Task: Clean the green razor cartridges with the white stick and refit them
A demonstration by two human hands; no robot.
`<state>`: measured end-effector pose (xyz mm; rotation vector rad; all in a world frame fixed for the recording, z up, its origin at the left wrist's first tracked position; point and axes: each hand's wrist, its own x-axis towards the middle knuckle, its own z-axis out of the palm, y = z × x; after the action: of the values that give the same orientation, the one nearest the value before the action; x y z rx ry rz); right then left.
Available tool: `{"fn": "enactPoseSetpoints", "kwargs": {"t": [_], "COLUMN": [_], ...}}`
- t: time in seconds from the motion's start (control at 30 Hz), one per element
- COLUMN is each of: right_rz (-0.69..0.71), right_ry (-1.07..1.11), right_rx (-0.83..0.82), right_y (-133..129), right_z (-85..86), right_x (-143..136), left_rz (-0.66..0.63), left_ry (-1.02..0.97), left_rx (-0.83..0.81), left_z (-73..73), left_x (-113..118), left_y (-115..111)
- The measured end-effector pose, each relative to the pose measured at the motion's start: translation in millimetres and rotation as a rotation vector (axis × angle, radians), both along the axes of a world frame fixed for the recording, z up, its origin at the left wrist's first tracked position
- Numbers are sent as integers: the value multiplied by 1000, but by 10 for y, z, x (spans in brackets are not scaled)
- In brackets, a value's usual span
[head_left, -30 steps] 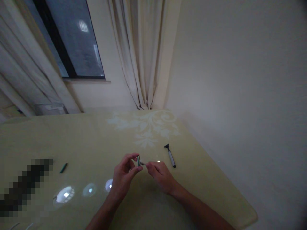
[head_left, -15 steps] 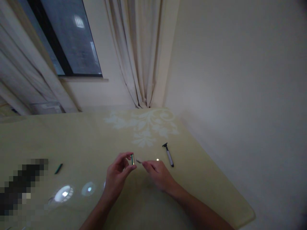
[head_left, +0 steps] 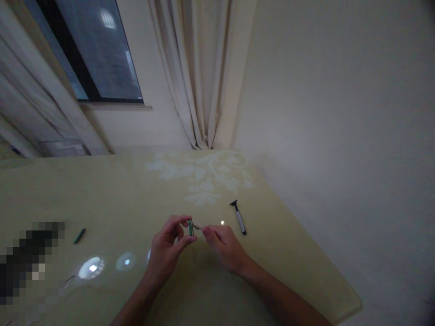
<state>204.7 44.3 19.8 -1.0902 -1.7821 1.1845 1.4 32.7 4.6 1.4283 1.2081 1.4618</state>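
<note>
My left hand [head_left: 167,244] pinches a small green and dark razor cartridge [head_left: 190,228] upright between thumb and fingers, just above the table. In my right hand [head_left: 224,248] is a thin brush [head_left: 197,226] with a pale head; the fingers close round its handle and hide most of it. The brush head meets the right side of the cartridge, or sits very close to it. Beyond the right hand lies a razor [head_left: 239,219] with a black head and grey handle.
A second green and dark cartridge [head_left: 79,236] lies on the glossy table [head_left: 112,194], left of my hands. A blurred-out dark object [head_left: 30,258] is at the far left. Curtains [head_left: 200,81] hang behind the table, and a wall [head_left: 322,113] runs along its right edge.
The gap between the cartridge and the brush head has closed, as the left hand moved slightly right. The cartridge has turned a little. The view has tipped slightly down.
</note>
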Motion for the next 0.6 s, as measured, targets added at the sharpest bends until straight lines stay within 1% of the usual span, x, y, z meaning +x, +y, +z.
{"fn": "enactPoseSetpoints", "kwargs": {"t": [0.07, 0.23, 0.4, 0.57, 0.6], "right_rz": [29, -69, 10, -56, -51], "right_ry": [-11, -4, 15, 4, 13], "right_rx": [4, -14, -5, -23, -21], "right_y": [-17, -5, -5, 33, 29], "right_z": [12, 1, 8, 3, 4], "right_x": [-10, -3, -3, 27, 32], "left_rz": [2, 1, -24, -18, -19], "left_ry": [1, -4, 8, 15, 18], "left_rx": [1, -8, 7, 2, 2], "left_z": [25, 15, -36, -36, -32], "left_x": [2, 21, 55, 76, 79], "left_y": [-9, -20, -35, -43, -44]}}
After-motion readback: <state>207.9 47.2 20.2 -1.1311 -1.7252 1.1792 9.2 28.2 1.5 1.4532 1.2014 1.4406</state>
